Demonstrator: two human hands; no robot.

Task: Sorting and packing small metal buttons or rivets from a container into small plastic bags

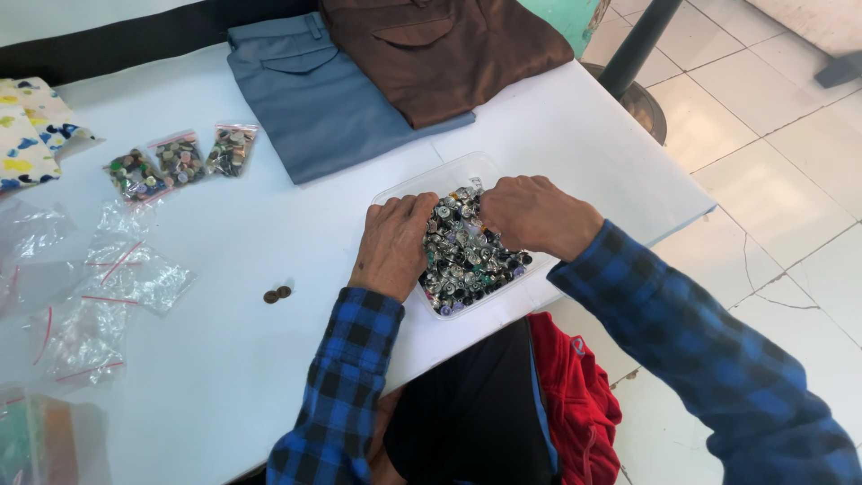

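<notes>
A clear plastic tray (452, 171) full of small metal and dark buttons (467, 260) sits near the table's front right edge. My left hand (392, 244) rests on the tray's left side with its fingertips curled into the buttons. My right hand (536, 216) lies over the tray's right side, fingers bent down into the pile. Whether either hand pinches a button is hidden by the fingers. Both arms wear blue and black checked sleeves.
Two loose brown buttons (277, 294) lie on the white table (251, 216). Three filled small bags (180, 162) sit at the back left, with empty clear bags (117, 278) nearer. Folded grey trousers (323, 99) and brown trousers (449, 49) lie at the back. Tiled floor lies to the right.
</notes>
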